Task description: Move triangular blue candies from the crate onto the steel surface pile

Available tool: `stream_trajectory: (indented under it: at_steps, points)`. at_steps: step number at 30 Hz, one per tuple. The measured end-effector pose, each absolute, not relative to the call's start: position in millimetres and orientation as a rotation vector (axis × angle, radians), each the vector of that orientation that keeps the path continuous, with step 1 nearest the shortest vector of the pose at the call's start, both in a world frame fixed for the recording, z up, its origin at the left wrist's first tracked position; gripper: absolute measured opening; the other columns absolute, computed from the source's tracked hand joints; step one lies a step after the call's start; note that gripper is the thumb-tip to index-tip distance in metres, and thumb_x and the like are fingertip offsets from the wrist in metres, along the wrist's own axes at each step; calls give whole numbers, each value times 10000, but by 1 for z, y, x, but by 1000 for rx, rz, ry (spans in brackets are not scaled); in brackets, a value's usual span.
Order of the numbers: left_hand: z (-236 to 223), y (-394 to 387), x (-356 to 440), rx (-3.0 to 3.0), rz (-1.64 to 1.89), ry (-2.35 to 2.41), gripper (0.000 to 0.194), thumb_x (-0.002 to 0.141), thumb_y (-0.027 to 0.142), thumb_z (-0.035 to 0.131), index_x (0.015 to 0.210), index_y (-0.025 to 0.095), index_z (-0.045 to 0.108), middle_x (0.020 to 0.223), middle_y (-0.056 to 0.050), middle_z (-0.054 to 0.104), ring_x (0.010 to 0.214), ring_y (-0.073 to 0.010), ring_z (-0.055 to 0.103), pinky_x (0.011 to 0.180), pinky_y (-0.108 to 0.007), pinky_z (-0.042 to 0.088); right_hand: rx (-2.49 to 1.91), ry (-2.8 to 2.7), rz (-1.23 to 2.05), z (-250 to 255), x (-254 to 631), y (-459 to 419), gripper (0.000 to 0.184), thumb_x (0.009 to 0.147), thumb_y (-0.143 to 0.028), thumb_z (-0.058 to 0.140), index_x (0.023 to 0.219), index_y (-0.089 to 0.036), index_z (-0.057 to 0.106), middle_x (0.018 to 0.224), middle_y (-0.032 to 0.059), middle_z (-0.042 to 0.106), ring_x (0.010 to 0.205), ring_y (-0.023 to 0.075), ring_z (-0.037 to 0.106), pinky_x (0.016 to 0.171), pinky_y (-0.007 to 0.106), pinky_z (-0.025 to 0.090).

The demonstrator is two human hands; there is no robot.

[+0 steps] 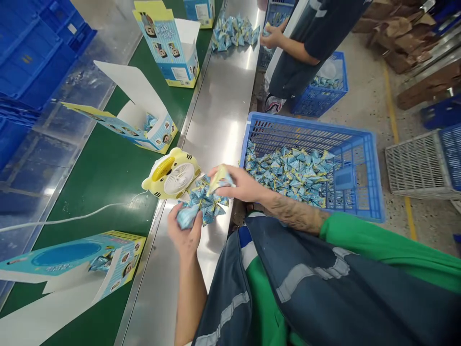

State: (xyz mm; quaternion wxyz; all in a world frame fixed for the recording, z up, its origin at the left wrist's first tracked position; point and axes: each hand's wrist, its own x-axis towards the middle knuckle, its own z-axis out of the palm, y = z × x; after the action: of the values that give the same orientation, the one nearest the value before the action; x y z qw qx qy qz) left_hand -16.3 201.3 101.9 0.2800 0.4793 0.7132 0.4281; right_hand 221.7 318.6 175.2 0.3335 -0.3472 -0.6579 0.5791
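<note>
My left hand (185,230) is closed around a small blue packet (188,216) above the steel ledge. Across from it, my right hand (239,185) grips a yellow and blue packet (221,179) between thumb and fingers. Under and between both hands lies a small pile of blue pyramid-shaped packets (207,202). Touching that pile, or nearly so, is a yellow animal-faced fan (173,174) with a white cable. At my right stands a blue plastic crate (376,178) holding many more of these packets.
Open printed boxes (167,129) stand on the green conveyor belt (90,192), some with packets inside. Further along the steel ledge (219,105) is another packet heap (236,31), beside a co-worker's hand (273,36). Blue crates (39,53) are stacked beyond the belt.
</note>
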Motion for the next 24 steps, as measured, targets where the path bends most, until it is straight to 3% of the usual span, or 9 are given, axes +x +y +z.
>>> stream_trajectory:
  at_steps: [4, 6, 8, 10, 12, 14, 17, 20, 24]
  points:
    - [55, 223, 4, 1230, 591, 1981, 955, 789, 535, 764, 1590, 241, 336, 1518, -221, 605, 1386, -396, 617, 1150, -605, 523, -1234, -2060, 1272, 100, 230, 346, 810, 797, -539, 785, 1499, -219, 537, 1511, 144, 635, 1432, 359, 543, 1245, 575, 418]
    - [43, 214, 2, 1259, 308, 1993, 969, 798, 577, 726, 1604, 216, 329, 1569, -273, 545, 1438, -469, 558, 1120, -667, 516, -1450, -2064, 1146, 72, 276, 359, 706, 881, -522, 705, 1503, -237, 529, 1524, 117, 632, 1456, 315, 528, 1266, 518, 402]
    - [34, 199, 0, 1284, -3, 2009, 848, 874, 628, 574, 1580, 202, 376, 1608, -290, 489, 1453, -498, 534, 1108, -692, 502, -1721, -1962, 1117, 46, 340, 371, 572, 974, -482, 571, 1491, -240, 521, 1427, 94, 697, 1327, 256, 632, 1173, 432, 496]
    - [28, 186, 3, 1279, -213, 1953, 769, 917, 654, 443, 1535, 198, 437, 1526, -271, 577, 1332, -465, 640, 1061, -654, 533, -1989, -1865, 1121, 17, 408, 380, 510, 1019, -433, 476, 1455, -175, 537, 1331, 139, 737, 1190, 263, 700, 1055, 411, 561]
    - [22, 177, 11, 1229, -260, 1884, 715, 902, 676, 432, 1437, 210, 526, 1338, -223, 715, 1165, -418, 728, 1008, -604, 557, -2203, -1826, 1130, -18, 462, 388, 514, 1004, -400, 511, 1412, -92, 564, 1315, 224, 726, 1153, 316, 708, 999, 437, 576]
    - [15, 171, 25, 1156, -292, 1837, 610, 869, 708, 454, 1283, 283, 595, 1133, -144, 798, 1066, -400, 759, 962, -574, 563, -2334, -1856, 1155, -60, 492, 397, 576, 944, -380, 638, 1422, -69, 563, 1389, 273, 671, 1236, 364, 665, 1039, 471, 554]
    - [7, 159, 53, 1049, -334, 1786, 465, 848, 711, 475, 1064, 325, 619, 937, -96, 829, 992, -410, 775, 904, -561, 565, -2298, -2020, 1248, -126, 489, 413, 749, 869, -380, 768, 1521, -140, 488, 1572, 246, 527, 1445, 384, 505, 1176, 521, 465]
    - [6, 141, 82, 959, -369, 1727, 420, 871, 661, 479, 987, 284, 623, 998, -132, 843, 1015, -384, 784, 920, -519, 569, -2161, -2141, 1460, -182, 453, 419, 768, 838, -388, 821, 1513, -208, 502, 1649, 181, 449, 1460, 364, 484, 1185, 552, 467]
    - [11, 116, 111, 866, -366, 1644, 385, 904, 585, 510, 1069, 262, 638, 1076, -115, 844, 1044, -305, 787, 956, -443, 576, -2081, -2107, 1713, -218, 414, 401, 516, 909, -314, 753, 1386, -188, 603, 1514, 130, 575, 1258, 273, 631, 1080, 515, 565]
